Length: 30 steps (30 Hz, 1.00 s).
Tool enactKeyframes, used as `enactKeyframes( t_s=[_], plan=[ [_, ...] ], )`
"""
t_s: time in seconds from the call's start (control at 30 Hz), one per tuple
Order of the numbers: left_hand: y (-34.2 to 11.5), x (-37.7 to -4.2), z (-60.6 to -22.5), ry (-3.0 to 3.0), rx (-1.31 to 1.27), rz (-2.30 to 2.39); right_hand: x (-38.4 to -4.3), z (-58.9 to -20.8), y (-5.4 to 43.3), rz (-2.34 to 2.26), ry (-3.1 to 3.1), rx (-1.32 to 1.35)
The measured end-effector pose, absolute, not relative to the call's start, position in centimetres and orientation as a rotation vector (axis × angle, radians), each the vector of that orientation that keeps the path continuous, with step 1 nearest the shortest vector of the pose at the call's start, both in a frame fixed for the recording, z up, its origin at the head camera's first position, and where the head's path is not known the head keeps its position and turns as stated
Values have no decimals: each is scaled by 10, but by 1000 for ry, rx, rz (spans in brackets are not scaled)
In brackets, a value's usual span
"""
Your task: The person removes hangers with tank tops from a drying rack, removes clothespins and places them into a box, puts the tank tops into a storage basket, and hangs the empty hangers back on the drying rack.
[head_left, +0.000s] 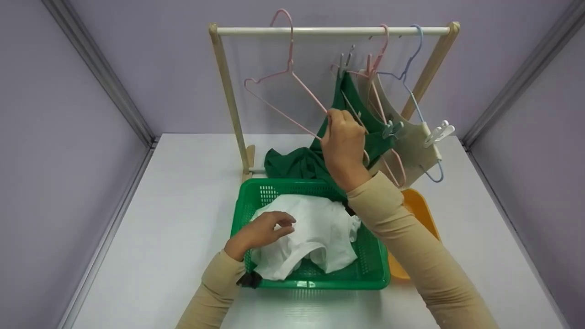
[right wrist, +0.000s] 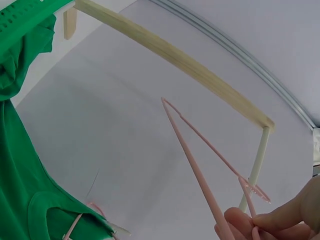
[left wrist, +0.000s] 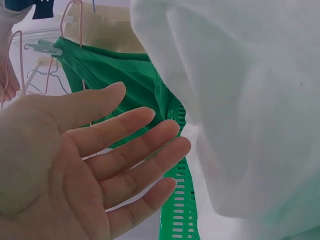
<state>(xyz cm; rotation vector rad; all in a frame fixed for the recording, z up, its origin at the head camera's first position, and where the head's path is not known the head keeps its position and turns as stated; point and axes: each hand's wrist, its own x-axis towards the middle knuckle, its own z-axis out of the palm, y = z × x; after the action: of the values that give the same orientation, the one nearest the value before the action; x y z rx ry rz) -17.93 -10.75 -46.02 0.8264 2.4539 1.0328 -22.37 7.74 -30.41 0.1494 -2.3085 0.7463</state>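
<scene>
My right hand grips one end of a pink hanger, whose hook is at the rack's white rail. In the right wrist view, thumb and fingers pinch its pink wire. A green garment hangs on another pink hanger with clothes pegs, its lower part bunched behind the basket. Over the green basket, my left hand hovers beside a white garment. In the left wrist view its fingers are spread and hold nothing.
A beige garment hangs at the right on a blue hanger with a white peg. An orange basket stands partly behind the right sleeve. Wooden rack posts rise behind the green basket, and grey walls enclose the white table.
</scene>
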Motion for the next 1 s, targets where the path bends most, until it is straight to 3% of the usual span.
enactKeyframes(
  t_s=[0.53,1.0],
  plan=[
    [-108,-178,-463,2445,886,1043,-220,-314,47,826,-2521,190],
    [-106,-179,-467,2443,913,1040,-209,-333,41,1163,-2579,565]
  ],
)
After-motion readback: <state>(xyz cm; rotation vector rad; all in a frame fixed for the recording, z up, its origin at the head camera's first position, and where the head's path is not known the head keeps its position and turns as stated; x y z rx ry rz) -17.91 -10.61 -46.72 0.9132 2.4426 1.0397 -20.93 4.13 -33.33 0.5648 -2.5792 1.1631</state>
